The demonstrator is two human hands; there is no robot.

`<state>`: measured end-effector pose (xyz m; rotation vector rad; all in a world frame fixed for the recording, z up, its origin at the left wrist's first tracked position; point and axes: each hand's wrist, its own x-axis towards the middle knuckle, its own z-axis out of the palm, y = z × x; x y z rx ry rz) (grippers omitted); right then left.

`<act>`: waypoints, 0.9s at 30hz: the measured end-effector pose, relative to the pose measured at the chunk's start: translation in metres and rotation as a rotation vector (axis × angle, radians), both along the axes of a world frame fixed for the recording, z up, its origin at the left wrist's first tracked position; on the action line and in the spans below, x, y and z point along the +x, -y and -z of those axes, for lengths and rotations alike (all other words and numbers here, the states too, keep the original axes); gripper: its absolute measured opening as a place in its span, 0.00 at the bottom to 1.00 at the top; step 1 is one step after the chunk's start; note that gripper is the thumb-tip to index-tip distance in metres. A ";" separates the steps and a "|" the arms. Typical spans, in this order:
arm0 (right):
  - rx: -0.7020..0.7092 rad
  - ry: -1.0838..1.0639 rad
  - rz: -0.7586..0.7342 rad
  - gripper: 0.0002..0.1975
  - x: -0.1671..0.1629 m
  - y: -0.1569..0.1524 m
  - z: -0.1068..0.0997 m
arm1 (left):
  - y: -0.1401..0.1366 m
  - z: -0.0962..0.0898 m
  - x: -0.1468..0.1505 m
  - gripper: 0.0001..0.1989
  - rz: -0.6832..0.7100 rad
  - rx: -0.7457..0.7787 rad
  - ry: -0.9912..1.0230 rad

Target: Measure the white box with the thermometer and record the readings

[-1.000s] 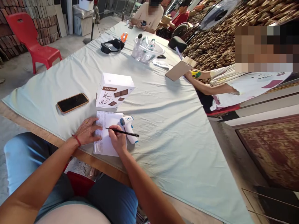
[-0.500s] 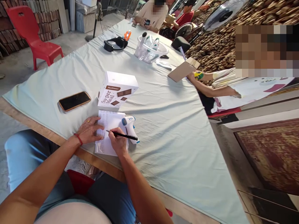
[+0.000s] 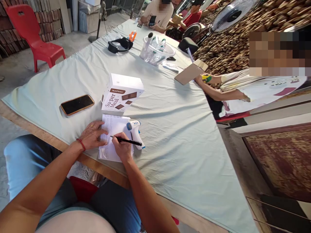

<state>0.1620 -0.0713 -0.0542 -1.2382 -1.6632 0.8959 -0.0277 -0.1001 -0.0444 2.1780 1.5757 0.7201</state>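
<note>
My right hand point(image 3: 122, 147) grips a black pen point(image 3: 130, 141), its tip at the white paper point(image 3: 118, 124) in front of me. Rows of small marks run down the sheet's left side. Fingers spread, my left hand point(image 3: 93, 135) lies flat over the paper's left edge and the cloth. A white and blue infrared thermometer point(image 3: 135, 131) rests along the paper's right edge, beside my right hand. Just beyond the sheet stands a white box point(image 3: 122, 94) lettered "Super Meal". To the left, a phone point(image 3: 77, 105) in a brown case lies with its screen dark.
A pale cloth covers the table point(image 3: 175, 155). Farther off are a black headset point(image 3: 119, 45) and a white basket point(image 3: 157, 53) of plastic bottles. At right, a person holds a cardboard box point(image 3: 190, 72) on the table edge. A red chair point(image 3: 36, 38) stands at left.
My hands, the pen and the paper stay almost in place; the pen's back end has shifted very slightly. The person at the far end has raised a phone more upright.
</note>
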 end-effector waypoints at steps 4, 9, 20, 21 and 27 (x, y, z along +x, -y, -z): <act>0.000 0.003 -0.005 0.06 0.001 0.000 0.002 | 0.000 -0.002 0.000 0.20 -0.002 0.001 0.011; 0.006 -0.010 0.012 0.05 0.001 0.000 0.003 | 0.000 -0.001 0.000 0.19 0.002 0.021 0.004; -0.002 0.010 0.003 0.05 0.003 -0.001 0.004 | 0.000 -0.002 0.000 0.21 0.003 0.003 -0.002; -0.001 0.011 0.005 0.05 0.003 -0.002 0.004 | 0.000 -0.002 0.000 0.21 0.002 0.004 -0.002; 0.021 0.026 0.014 0.05 0.004 -0.002 0.005 | 0.000 -0.001 0.000 0.21 -0.001 0.012 0.010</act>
